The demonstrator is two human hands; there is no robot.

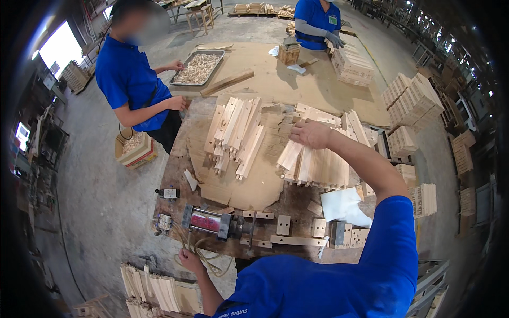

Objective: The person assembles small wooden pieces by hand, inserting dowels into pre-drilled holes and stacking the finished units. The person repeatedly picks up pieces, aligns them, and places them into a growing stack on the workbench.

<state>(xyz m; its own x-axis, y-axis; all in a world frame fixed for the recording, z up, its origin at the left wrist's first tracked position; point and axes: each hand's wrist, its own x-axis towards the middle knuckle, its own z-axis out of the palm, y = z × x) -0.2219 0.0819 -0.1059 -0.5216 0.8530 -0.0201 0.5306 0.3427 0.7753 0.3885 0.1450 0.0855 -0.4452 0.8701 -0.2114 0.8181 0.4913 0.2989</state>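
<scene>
My right hand [310,133] reaches across the bench, its fingers curled over the far end of a pale wooden slat [290,155] in the right-hand pile. The slats around it [324,167] lie side by side, with more set crosswise behind. Down at the lower left, my left hand [191,261] hangs off the bench edge with fingers curled in; nothing shows in it. Yellowish air hoses [212,265] loop beside that hand. A second pile of slats [236,132], some with drilled holes, rests on cardboard at the middle left.
A pneumatic cylinder [207,220] and wooden blocks [283,225] line the bench's near edge. White sheets [344,205] lie at right. One co-worker [132,85] stands by a tray of dowels [199,68]; another [315,26] handles stacked wood [352,63]. More slats [159,291] sit lower left.
</scene>
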